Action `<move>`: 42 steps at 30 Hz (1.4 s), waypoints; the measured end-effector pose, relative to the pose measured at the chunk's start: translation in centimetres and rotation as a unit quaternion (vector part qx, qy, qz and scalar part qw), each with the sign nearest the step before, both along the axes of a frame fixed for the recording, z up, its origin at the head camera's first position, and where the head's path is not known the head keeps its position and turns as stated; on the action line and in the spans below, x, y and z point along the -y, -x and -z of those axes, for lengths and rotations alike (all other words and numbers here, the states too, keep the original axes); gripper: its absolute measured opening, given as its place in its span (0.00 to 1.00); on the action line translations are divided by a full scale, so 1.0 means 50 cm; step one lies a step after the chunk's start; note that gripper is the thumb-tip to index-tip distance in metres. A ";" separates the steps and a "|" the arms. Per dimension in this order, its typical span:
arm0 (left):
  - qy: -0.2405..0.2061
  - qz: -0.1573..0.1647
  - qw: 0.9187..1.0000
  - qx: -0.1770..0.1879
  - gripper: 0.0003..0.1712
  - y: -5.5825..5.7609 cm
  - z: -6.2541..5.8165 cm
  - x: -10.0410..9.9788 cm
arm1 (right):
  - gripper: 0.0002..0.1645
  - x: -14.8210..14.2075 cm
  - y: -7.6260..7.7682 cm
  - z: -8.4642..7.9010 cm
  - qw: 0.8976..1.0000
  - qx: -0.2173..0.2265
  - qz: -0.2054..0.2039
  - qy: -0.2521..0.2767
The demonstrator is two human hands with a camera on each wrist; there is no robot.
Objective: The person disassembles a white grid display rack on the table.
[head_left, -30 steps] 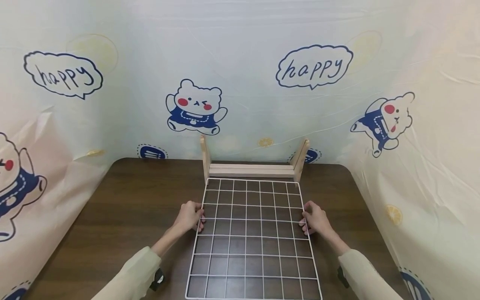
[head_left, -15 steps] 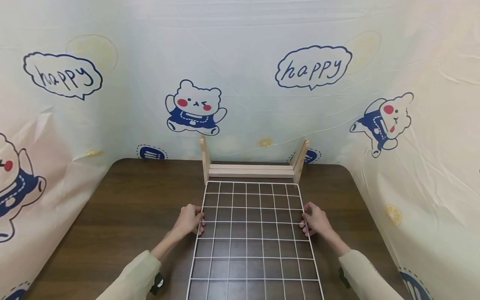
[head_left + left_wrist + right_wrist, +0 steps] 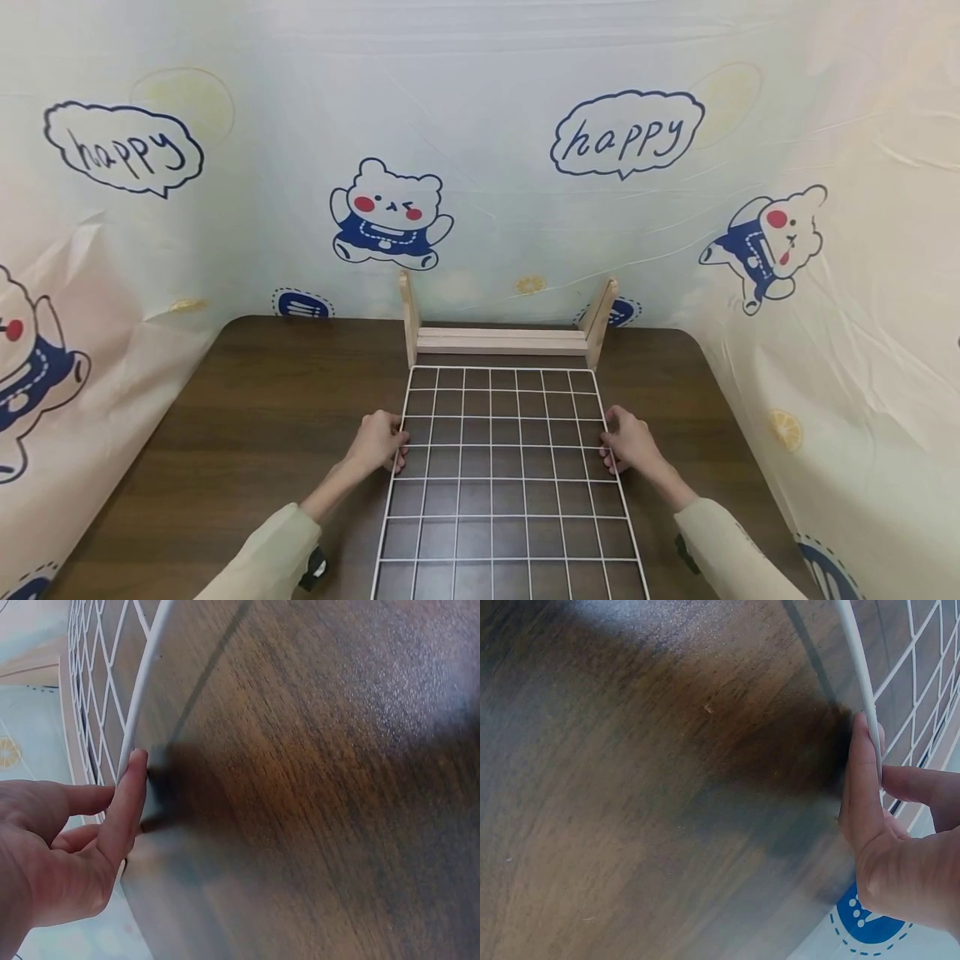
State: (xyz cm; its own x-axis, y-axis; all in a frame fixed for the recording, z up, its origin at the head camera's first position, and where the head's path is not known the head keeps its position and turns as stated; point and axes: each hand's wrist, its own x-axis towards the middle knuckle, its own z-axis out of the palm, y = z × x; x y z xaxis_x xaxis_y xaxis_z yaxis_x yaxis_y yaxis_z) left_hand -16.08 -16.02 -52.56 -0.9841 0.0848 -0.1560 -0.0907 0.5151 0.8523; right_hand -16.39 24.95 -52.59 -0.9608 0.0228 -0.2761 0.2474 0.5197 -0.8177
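Note:
A white wire grid panel (image 3: 491, 446) extends over the brown table between both hands, its near end cut off by the head view's lower edge. My left hand (image 3: 375, 442) pinches the panel's left border wire between thumb and fingers. On the opposite side, my right hand (image 3: 630, 437) pinches the right border wire. In the left wrist view, the border wire (image 3: 142, 682) stands off the tabletop and casts a shadow. The right wrist view also shows a shadow apart from the border wire (image 3: 859, 656). Just beyond the panel's far edge stands a pale wooden frame (image 3: 502, 342) with two uprights and a crossbar.
The brown wooden table (image 3: 247, 417) ends at a back edge with rounded corners. A pale curtain (image 3: 495, 125) printed with bears and "happy" bubbles surrounds it at the back and sides. Dark bands (image 3: 315, 567) show at the sleeves.
The panel has shifted slightly toward me, its far edge now a little lower in the view. Both hands moved slightly with it and keep their grip. The wooden frame has not moved.

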 end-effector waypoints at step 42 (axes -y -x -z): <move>0.295 0.052 0.940 -0.163 0.21 0.006 0.003 -0.009 | 0.12 0.008 0.006 -0.010 0.965 -0.071 -0.044 -0.249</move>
